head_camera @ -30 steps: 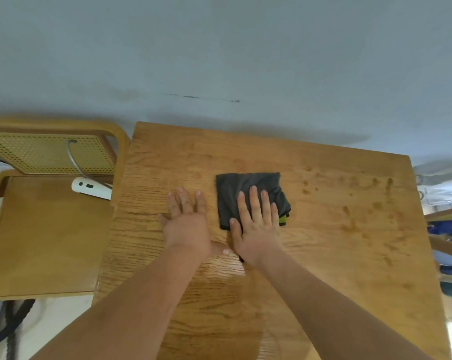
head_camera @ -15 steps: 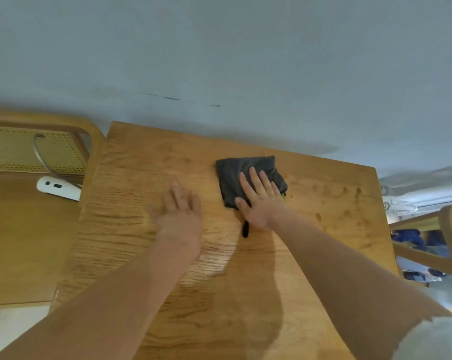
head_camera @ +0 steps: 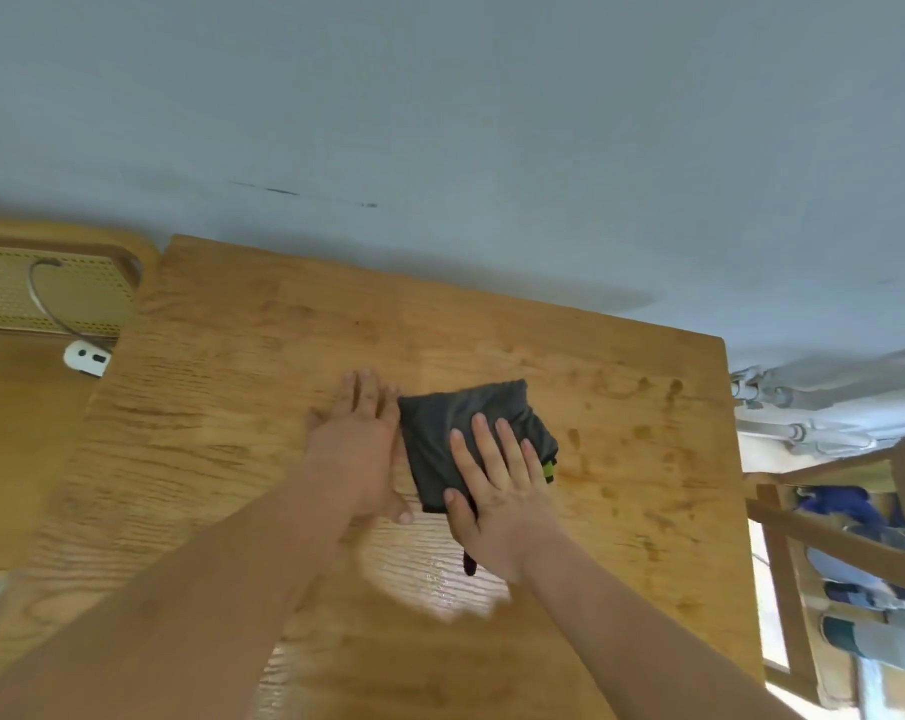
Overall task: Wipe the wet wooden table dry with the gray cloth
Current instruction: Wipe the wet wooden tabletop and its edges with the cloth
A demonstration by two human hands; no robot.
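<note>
Near the middle of the table [head_camera: 221,439] sits the folded gray cloth [head_camera: 455,423], with the right hand [head_camera: 497,496] pressed flat on it, fingers straight, not gripping. The left hand [head_camera: 356,449] lies open on bare wood right beside the cloth's left edge, holding nothing. Progress-wise I'd say early to midway. Dark drips [head_camera: 642,433] dot the whole right side, and a shiny patch [head_camera: 429,579] near the front could be water or just glare, can't tell. The left side looks drier. Plenty left to wipe.
</note>
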